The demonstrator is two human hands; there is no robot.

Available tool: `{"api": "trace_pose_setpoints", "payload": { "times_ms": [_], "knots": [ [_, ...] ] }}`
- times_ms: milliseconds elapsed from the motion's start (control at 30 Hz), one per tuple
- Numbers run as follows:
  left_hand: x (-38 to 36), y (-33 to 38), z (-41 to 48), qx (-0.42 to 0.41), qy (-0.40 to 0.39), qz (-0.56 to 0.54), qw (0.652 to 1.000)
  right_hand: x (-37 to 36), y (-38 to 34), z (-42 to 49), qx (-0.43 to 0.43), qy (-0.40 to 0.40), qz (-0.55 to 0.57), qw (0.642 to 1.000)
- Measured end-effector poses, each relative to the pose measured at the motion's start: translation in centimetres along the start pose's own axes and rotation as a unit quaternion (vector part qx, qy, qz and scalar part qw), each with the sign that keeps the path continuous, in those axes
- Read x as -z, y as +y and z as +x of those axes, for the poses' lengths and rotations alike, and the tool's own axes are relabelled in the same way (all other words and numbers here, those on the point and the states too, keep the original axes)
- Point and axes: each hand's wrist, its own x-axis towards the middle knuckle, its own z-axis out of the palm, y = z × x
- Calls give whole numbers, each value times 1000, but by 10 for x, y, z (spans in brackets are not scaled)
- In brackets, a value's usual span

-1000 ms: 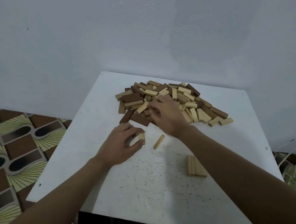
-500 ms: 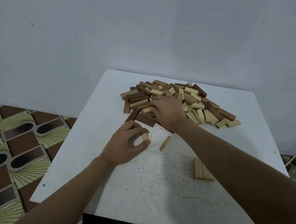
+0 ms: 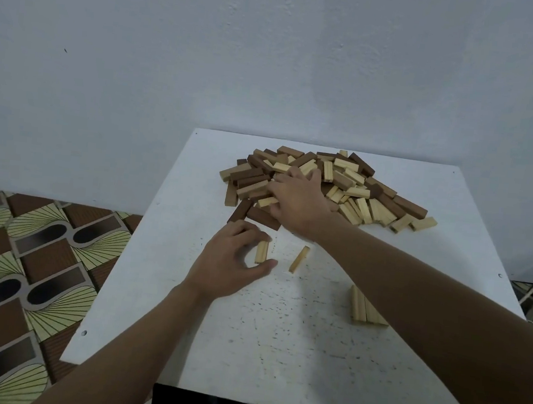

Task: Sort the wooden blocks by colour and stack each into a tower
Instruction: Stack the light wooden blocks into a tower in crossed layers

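In the head view, a heap of pale and dark brown rectangular wooden blocks (image 3: 373,192) is seen at the 12 o'clock end of the white square table (image 3: 277,349). The right hand (image 3: 297,201) is laid on the heap's near edge with its fingers dug among the blocks; whether one is gripped cannot be told. At about 9 o'clock, a small pale wooden block (image 3: 261,252) is pinched between thumb and forefinger of the left hand (image 3: 230,263), probably to be set apart by colour. A second loose pale block (image 3: 299,259) is seen just beside it. At 4 o'clock, a row of three pale blocks (image 3: 365,307) is laid side by side, judged to be a tower's base.
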Motion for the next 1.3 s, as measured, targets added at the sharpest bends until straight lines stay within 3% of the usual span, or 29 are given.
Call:
{"api": "trace_pose_setpoints", "payload": {
  "times_ms": [133, 333, 500, 700, 967, 1133, 1300],
  "knots": [
    [1, -1, 0, 3, -6, 3, 1000, -5, 3, 0, 12, 18, 13, 1000],
    [1, -3, -1, 3, -11, 19, 1000, 13, 12, -23, 7, 160, 224, 961],
    [2, -2, 0, 5, -21, 29, 999, 19, 29, -81, 99, 46, 239, 965],
    [2, 1, 1, 5, -23, 43, 999, 14, 38, -113, 102, -67, 211, 970],
    [3, 5, -1, -2, -28, 53, 998, 8, 22, -111, 105, -97, 272, 952],
    [5, 4, -3, -11, -34, 38, 999, 13, 33, -113, 84, 2, 268, 960],
    [4, 4, 1, -2, -63, 71, 996, 16, 54, -119, 87, -78, 212, 970]
  ]
}}
